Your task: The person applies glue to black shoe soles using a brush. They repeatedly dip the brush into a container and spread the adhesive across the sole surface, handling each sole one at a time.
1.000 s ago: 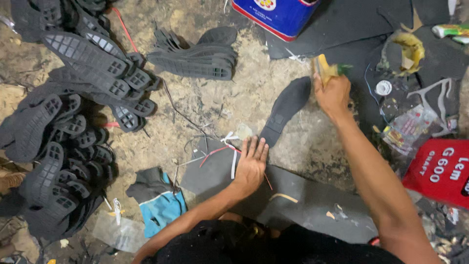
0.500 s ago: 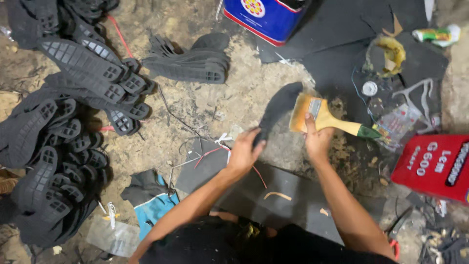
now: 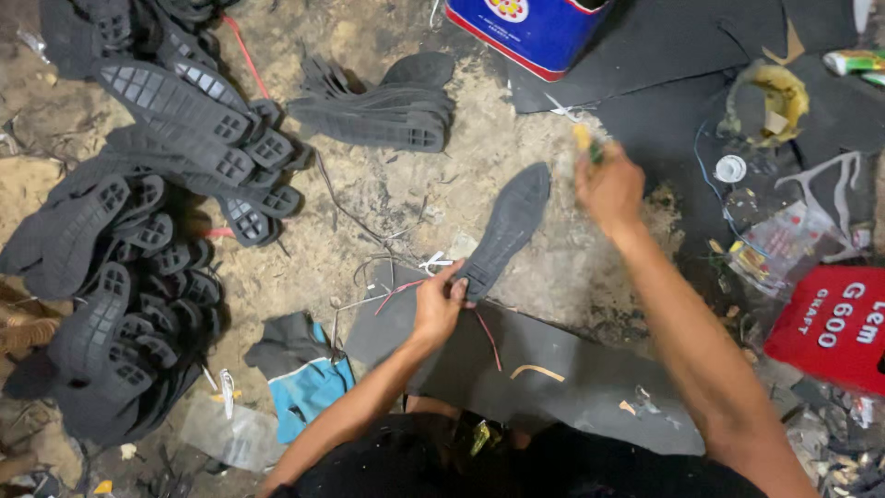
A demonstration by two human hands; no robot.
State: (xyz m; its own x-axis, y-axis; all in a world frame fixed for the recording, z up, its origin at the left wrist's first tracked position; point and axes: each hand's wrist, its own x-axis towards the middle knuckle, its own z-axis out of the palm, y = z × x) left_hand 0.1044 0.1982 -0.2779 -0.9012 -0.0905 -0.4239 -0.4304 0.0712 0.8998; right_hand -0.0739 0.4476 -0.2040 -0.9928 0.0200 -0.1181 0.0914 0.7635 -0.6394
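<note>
A black shoe sole point(image 3: 509, 226) lies on the dirt floor in front of me. My left hand point(image 3: 438, 307) pinches its near end with fingers and thumb. My right hand point(image 3: 608, 189) is raised over the sole's far right side, blurred, closed on a yellow-handled paintbrush point(image 3: 584, 140) of which only a bit shows above the fist. A grey rubber sheet point(image 3: 553, 378) lies under my left wrist.
A big heap of black treaded soles point(image 3: 138, 249) fills the left. A smaller stack of soles point(image 3: 387, 115) lies ahead. A blue tin point(image 3: 530, 32) stands at the top, a red can point(image 3: 834, 327) at the right, a blue-and-grey rag point(image 3: 300, 378) near my left arm.
My right hand swung the brush up and to the right, so the bristles are hidden now. My left hand shifted from resting on the sheet to pinching the sole's near end.
</note>
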